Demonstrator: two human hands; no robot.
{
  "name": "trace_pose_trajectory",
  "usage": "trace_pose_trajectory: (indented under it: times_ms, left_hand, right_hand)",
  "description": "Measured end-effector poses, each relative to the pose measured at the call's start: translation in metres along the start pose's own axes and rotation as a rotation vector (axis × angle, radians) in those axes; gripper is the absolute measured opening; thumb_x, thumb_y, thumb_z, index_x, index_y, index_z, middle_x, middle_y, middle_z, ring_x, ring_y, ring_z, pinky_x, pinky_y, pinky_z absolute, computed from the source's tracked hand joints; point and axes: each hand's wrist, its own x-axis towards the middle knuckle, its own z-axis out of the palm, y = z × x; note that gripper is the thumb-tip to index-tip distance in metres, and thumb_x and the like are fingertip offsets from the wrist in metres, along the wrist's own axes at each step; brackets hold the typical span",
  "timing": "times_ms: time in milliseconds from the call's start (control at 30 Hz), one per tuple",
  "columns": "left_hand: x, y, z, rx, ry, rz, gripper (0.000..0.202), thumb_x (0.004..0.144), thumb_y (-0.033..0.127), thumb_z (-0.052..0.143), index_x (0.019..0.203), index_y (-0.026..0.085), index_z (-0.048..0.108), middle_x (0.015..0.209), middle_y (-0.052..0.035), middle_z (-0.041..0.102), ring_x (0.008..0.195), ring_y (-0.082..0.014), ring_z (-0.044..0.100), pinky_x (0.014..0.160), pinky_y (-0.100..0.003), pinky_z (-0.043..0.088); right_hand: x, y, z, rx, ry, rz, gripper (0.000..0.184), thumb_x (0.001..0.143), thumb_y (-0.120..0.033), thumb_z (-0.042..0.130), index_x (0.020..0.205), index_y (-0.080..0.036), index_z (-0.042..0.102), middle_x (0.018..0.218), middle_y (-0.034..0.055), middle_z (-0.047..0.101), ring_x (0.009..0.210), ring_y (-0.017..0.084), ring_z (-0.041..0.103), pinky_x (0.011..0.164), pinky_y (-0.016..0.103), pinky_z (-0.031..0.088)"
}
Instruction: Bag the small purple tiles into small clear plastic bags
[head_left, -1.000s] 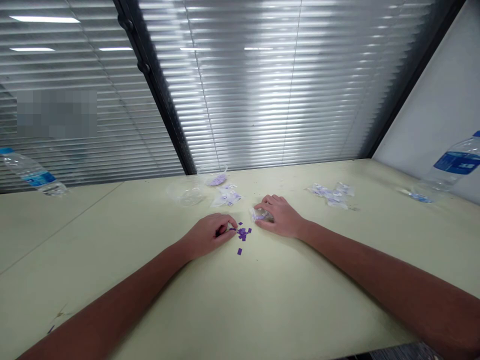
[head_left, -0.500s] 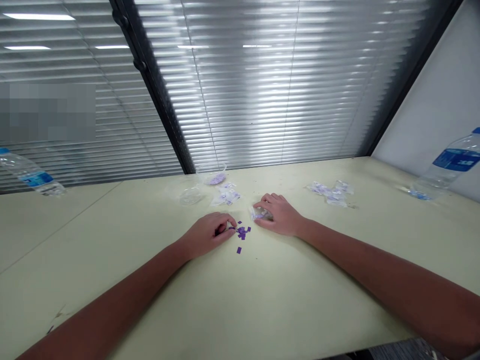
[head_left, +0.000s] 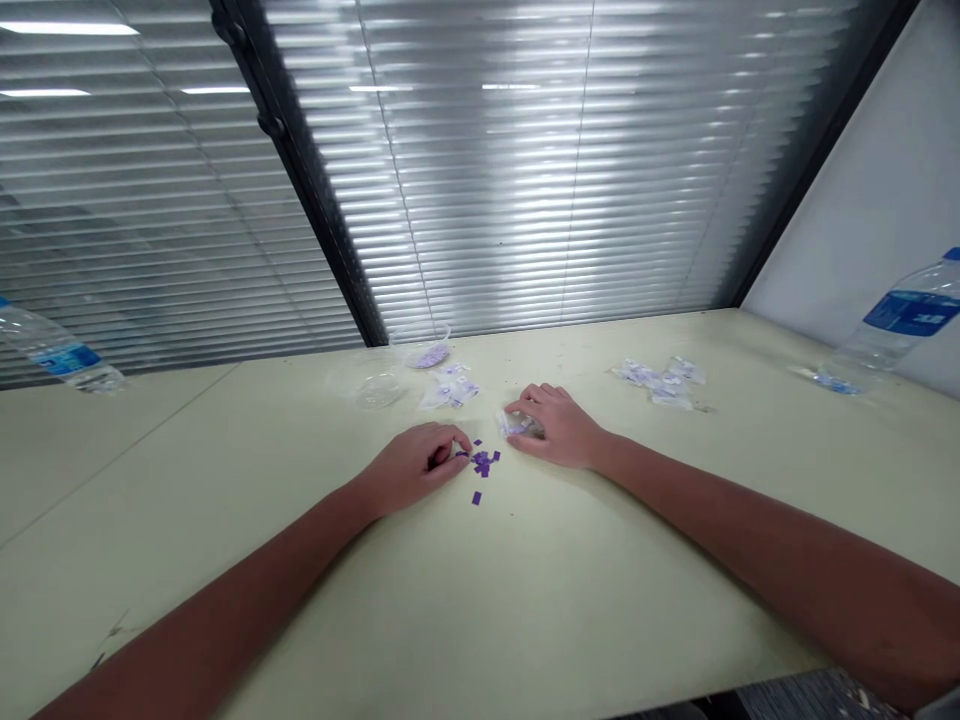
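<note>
Small purple squares (head_left: 483,461) lie in a loose pile between my hands, with a single purple square (head_left: 477,498) apart from it on the near side. My left hand (head_left: 415,466) rests at the pile's left edge. Its thumb and forefinger are pinched around a purple square (head_left: 462,454), mostly hidden by the fingertips. My right hand (head_left: 559,428) lies beyond the pile to the right, thumb and fingers curved around a small clear plastic bag (head_left: 517,426) with whitish and purple bits inside. The palm hides part of this bag.
Behind my hands are a clear round lid (head_left: 379,391), a clear tub (head_left: 429,355) with purple contents and small packets (head_left: 451,388). More packets (head_left: 660,381) lie right. Water bottles stand left (head_left: 64,352) and right (head_left: 896,320). Blinds (head_left: 480,200) line the back edge.
The whole view has shifted very slightly. Both hands keep the same places and grips, and the purple squares lie as before.
</note>
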Motion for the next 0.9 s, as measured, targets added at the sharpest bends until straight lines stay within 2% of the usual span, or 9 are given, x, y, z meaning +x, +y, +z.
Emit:
trace_pose_trajectory:
  times_ms: [400, 900]
  left_hand:
    - [0.0019, 0.0016, -0.0006, 0.002, -0.010, -0.015, 0.028, 0.105, 0.048, 0.058, 0.107, 0.024, 0.072, 0.074, 0.0029, 0.052, 0.071, -0.0167, 0.052, 0.068, -0.030, 0.038]
    - [0.0023, 0.0011, 0.0000, -0.010, 0.000, -0.012, 0.028, 0.105, 0.048, 0.058, 0.106, 0.025, 0.072, 0.071, 0.0032, 0.050, 0.069, -0.0165, 0.052, 0.066, -0.029, 0.037]
  right_hand:
    - [0.0008, 0.0017, 0.0004, -0.024, -0.010, 0.000, 0.044, 0.100, -0.053, 0.070, 0.131, -0.022, 0.072, 0.123, 0.0114, 0.067, 0.115, 0.030, 0.061, 0.108, 0.049, 0.044]
    - [-0.0001, 0.0016, 0.0001, -0.009, 0.000, -0.001, 0.041, 0.100, -0.052, 0.068, 0.130, -0.025, 0.072, 0.122, 0.0109, 0.068, 0.114, 0.031, 0.061, 0.107, 0.050, 0.044]
